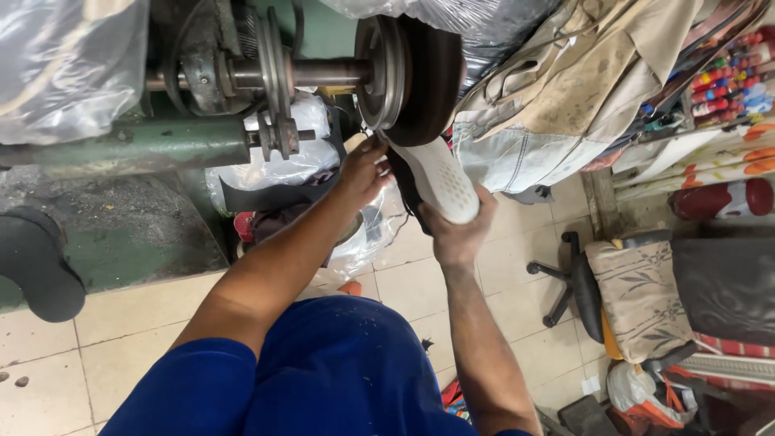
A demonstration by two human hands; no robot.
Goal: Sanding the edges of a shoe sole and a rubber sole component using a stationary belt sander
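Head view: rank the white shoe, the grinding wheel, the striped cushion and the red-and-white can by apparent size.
1. Striped cushion, though it sits nearer the camera's edge, so this is unsure.
2. Grinding wheel and white shoe look about alike; no ranking.
3. Red-and-white can, partly cut off.

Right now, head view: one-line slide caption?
Both hands, left and right, press a white shoe sole against a dark grinding wheel.
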